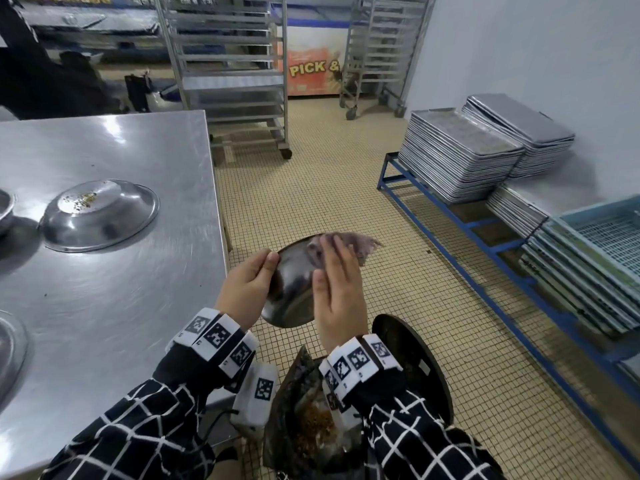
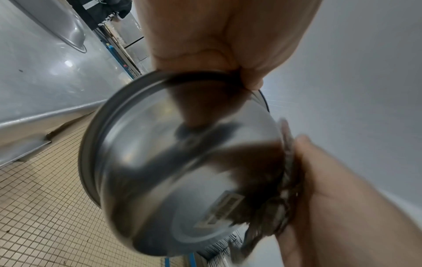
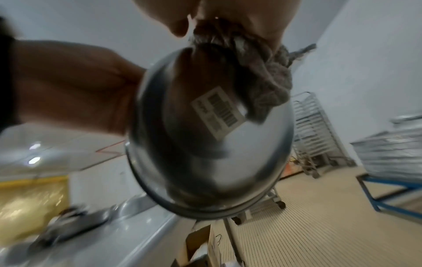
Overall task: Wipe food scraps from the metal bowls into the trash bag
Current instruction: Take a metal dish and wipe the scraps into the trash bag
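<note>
A metal bowl (image 1: 294,289) (image 2: 171,171) (image 3: 217,153) hangs tilted above the floor, just right of the steel table. My left hand (image 1: 249,289) (image 2: 205,36) (image 3: 68,90) grips its rim, thumb on the edge. My right hand (image 1: 337,285) (image 2: 331,198) holds a grey cloth (image 1: 349,245) (image 2: 287,180) (image 3: 262,75) between thumb and fingers. It presses the cloth against the bowl's outer bottom, next to a barcode sticker (image 3: 219,110). Below the hands, the trash bag (image 1: 311,420) stands open with brown scraps inside.
On the steel table (image 1: 121,306) lies an upturned bowl (image 1: 100,214) with scraps on its base. Two more bowls (image 1: 5,209) (image 1: 10,355) show at the left edge. A black bin (image 1: 415,362) stands by the bag. Tray stacks (image 1: 460,154) on a blue frame line the right wall, and wheeled racks (image 1: 228,74) stand behind.
</note>
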Demonstrator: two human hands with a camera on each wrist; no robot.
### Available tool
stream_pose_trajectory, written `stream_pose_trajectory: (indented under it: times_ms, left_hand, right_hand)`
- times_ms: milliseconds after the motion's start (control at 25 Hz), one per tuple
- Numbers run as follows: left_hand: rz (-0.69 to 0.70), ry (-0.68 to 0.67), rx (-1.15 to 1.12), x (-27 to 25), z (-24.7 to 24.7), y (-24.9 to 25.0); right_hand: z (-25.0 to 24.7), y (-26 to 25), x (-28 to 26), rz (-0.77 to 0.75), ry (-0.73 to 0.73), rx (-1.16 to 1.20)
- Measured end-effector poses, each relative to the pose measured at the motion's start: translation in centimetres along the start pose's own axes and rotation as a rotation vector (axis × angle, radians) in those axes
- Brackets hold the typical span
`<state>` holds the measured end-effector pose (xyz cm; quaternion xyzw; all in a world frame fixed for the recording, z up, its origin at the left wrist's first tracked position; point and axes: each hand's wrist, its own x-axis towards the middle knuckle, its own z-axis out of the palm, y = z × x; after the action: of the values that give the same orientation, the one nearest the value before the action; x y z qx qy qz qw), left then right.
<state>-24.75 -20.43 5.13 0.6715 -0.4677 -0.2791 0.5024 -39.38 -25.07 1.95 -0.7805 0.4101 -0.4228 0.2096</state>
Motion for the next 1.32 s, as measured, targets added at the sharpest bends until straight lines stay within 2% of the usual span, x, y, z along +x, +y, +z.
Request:
stream_pose_trajectory:
  times_ms: [80, 160, 280, 400, 480, 560, 680, 800, 920, 1040, 1120, 1200, 1320]
  left_hand:
    - [-0.016, -0.015, -0.023, 0.1, -0.2, -0.1]
    - [-0.028, 0.017, -0.034, 0.1, -0.2, -0.4]
    - [0.007, 0.048, 0.023, 0.2, 0.2, -0.2]
    - [0.077, 0.029, 0.111, 0.2, 0.7, 0.3]
    - [0.096, 0.015, 0.133, 0.3, 0.6, 0.5]
    - [0.094, 0.002, 0.094, 0.2, 0.3, 0.7]
    - [0.051, -0.001, -0.007, 0.3, -0.3, 0.3]
    - [-0.077, 0.001, -0.206, 0.4, -0.8, -1.2]
    - [-0.178, 0.001, -0.298, 0.2, -0.7, -2.4]
    - [-0.165, 0.008, -0.138, -0.2, -0.5, -3.1]
    - [-0.120, -0.034, -0.078, -0.2, -0.8, -3.6]
    - [-0.082, -0.119, -0.096, 0.0, -1.0, -3.6]
    - [-0.017, -0.218, 0.049, 0.1, -0.4, -2.8]
  right_hand:
    - [-0.5, 1.1, 0.8, 0.254, 0.064, 0.183]
    - [-0.8, 1.6, 0.2, 0.352, 0.090, 0.283]
    - [-0.7, 0.2, -1.2, 0.185, 0.053, 0.264]
    - [0.1, -0.8, -0.9, -0.064, -0.026, -0.083]
    - [0.2, -1.1, 0.2, -0.078, -0.003, -0.202]
    - [-0.1, -1.1, 0.8, 0.020, 0.043, -0.098]
    - [-1.3, -0.4, 1.2, 0.343, 0.119, 0.307]
    - [-2.4, 1.3, 1.3, 0.613, 0.141, 0.634]
    - [-2.9, 2.3, 1.0, 0.760, 0.115, 0.724]
    - [-3.2, 2.9, 0.9, 0.701, 0.044, 0.607]
    - [-3.8, 3.1, 1.4, 0.625, -0.027, 0.509]
    - [-4.4, 3.1, 2.2, 0.491, -0.138, 0.399]
    - [-4.3, 2.6, 3.3, 0.225, -0.317, 0.166]
